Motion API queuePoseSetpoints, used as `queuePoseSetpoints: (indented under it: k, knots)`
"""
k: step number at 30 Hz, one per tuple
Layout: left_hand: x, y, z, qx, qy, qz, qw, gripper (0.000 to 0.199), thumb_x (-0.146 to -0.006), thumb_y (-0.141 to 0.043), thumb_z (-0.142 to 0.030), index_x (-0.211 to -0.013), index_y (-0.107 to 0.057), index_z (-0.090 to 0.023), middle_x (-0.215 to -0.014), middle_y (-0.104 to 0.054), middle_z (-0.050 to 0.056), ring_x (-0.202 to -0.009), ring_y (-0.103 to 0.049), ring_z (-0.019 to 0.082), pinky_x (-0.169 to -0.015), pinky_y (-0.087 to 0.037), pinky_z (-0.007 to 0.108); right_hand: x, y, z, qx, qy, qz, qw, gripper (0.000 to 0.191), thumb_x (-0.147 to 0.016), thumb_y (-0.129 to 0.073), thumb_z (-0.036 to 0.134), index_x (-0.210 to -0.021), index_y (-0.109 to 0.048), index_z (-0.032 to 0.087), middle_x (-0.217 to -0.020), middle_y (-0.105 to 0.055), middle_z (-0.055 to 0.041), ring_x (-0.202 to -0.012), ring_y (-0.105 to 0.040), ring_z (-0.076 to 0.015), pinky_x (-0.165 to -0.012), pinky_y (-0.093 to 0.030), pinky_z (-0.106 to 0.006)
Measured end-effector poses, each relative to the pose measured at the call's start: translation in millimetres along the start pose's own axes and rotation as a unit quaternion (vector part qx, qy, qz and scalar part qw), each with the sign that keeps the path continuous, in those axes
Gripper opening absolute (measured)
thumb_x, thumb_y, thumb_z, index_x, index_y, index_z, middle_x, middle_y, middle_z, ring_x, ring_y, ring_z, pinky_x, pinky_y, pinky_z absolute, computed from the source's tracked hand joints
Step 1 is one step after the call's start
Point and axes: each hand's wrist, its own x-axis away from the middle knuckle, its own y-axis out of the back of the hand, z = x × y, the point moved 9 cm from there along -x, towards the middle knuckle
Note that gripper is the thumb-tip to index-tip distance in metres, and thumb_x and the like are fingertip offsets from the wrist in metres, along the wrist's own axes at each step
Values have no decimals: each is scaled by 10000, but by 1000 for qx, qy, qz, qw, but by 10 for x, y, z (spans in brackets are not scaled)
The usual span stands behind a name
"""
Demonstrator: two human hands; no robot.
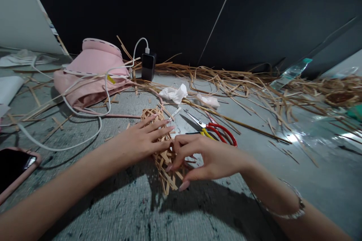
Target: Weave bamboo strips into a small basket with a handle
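Touching woven strips (163, 171), left hand (138, 139) spread

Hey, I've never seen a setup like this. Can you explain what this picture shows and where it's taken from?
There's no machine here: these are a person's own bare hands, seen by one head-worn camera looking forward and down. The left hand lies with fingers spread over a piece of woven tan strips. The right hand has its curled fingers at the same piece; whether they pinch a strip is unclear. Just beyond lie red-handled scissors. To the left are a pink visor, a phone and a white cable plugged into a black block. Loose strips lie along the dark panel behind.
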Motion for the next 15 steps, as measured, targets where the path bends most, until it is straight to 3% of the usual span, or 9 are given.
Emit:
queuePoseSetpoints:
  k: [4, 10, 15]
  knots:
    - [-7, 11, 35, 10, 1, -5, 1000, 302, -964, -436, -285, -1262, -474, -250, -1438, -452, 71, -1344, -376, 265, -1130, -187, 450, 2, 3, 21, 7, -11, 4, 1000, 208, -780, -713, 254, -952, -672, 145, -886, -603, -34, -803, -545, -124, -766, -451, -249]
    - [-24, -24, 38, 10, 9, 8, 1000, 292, -945, -474, -235, -1236, -504, -238, -1431, -462, 80, -1343, -378, 276, -1120, -220, 463, -7, -73, -77, 54, -100, 20, 993, 234, -730, -654, 95, -915, -530, 167, -858, -595, -14, -699, -509, -116, -652, -449, -242]
    - [-23, 15, 42, 15, 17, 15, 1000, 338, -929, -498, -230, -1265, -481, -263, -1408, -490, 70, -1330, -399, 258, -1126, -215, 452, 35, -26, 0, 82, -115, 1, 990, 212, -743, -659, 125, -895, -520, 176, -831, -575, -1, -687, -497, -116, -626, -441, -244]
